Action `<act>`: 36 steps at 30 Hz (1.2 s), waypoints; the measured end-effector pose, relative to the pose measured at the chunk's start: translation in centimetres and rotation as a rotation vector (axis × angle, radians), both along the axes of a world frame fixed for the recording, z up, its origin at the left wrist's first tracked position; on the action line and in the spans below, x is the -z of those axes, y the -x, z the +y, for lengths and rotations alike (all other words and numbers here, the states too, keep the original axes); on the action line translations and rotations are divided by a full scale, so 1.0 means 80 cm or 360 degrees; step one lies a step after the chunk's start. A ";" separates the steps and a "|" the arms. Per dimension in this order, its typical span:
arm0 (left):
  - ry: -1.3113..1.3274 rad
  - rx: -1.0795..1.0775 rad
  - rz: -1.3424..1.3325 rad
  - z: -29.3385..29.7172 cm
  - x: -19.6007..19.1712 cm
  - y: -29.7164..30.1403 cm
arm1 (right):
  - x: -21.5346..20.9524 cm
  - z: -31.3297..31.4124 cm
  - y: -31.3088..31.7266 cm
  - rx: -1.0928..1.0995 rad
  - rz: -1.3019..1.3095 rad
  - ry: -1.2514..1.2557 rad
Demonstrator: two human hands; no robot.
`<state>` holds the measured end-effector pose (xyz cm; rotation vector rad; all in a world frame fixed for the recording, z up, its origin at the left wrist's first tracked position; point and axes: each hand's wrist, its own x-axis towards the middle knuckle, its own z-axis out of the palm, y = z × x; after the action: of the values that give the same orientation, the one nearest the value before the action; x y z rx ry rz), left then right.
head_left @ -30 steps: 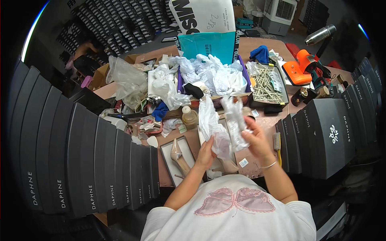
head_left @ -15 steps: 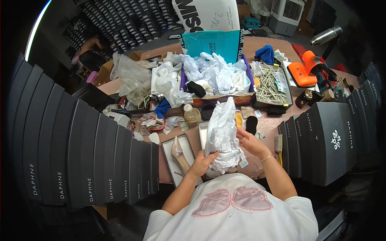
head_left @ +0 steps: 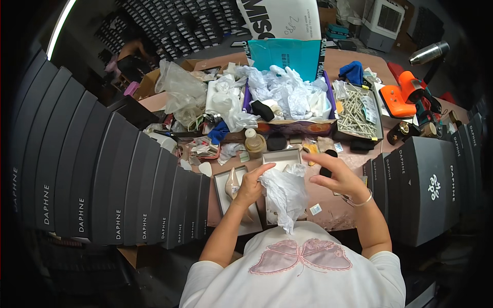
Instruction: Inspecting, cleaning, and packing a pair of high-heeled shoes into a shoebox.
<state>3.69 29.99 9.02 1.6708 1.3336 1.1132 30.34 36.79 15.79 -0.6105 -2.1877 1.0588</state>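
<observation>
A crumpled sheet of white tissue paper (head_left: 285,192) hangs from my left hand (head_left: 249,187), whose thumb and fingers pinch its upper left edge. To the right of the paper, my right hand (head_left: 340,177) is in the air with its fingers apart, holding nothing. Beneath the paper is an open shoebox part with a pale inside (head_left: 282,156); most of its contents are hidden. Left of it, partly behind my left forearm, a beige high-heeled shoe (head_left: 232,183) with a clear-looking upper lies in another open box part (head_left: 221,178).
Dark shoeboxes are stacked in long rows at left (head_left: 123,179) and right (head_left: 430,187). Behind the work spot are a capped bottle (head_left: 254,143), a purple-edged box of crumpled paper (head_left: 328,97), a tray of thin sticks (head_left: 356,113) and an orange tool (head_left: 399,98). Another person (head_left: 132,57) bends far left.
The tissue paper has gone from standing tall to drooping toward me. My left hand has moved up along it. My right hand has come away from the paper, fingers spread.
</observation>
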 end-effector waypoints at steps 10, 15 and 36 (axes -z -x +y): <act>0.1062 0.0335 -0.1414 0.000 0.035 -0.021 | 0.062 -0.001 0.038 0.0413 0.0402 0.1153; 0.0987 0.0160 -0.1782 -0.028 0.024 -0.052 | 0.075 -0.007 0.039 0.0556 0.0123 0.0495; 0.1328 -0.0180 -0.1809 -0.019 0.074 -0.046 | 0.085 0.006 0.004 0.0447 0.0559 0.1283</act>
<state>7.35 28.48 3.13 0.2238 0.8793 1.0560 30.03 37.23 9.03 -0.9505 -1.2799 1.7294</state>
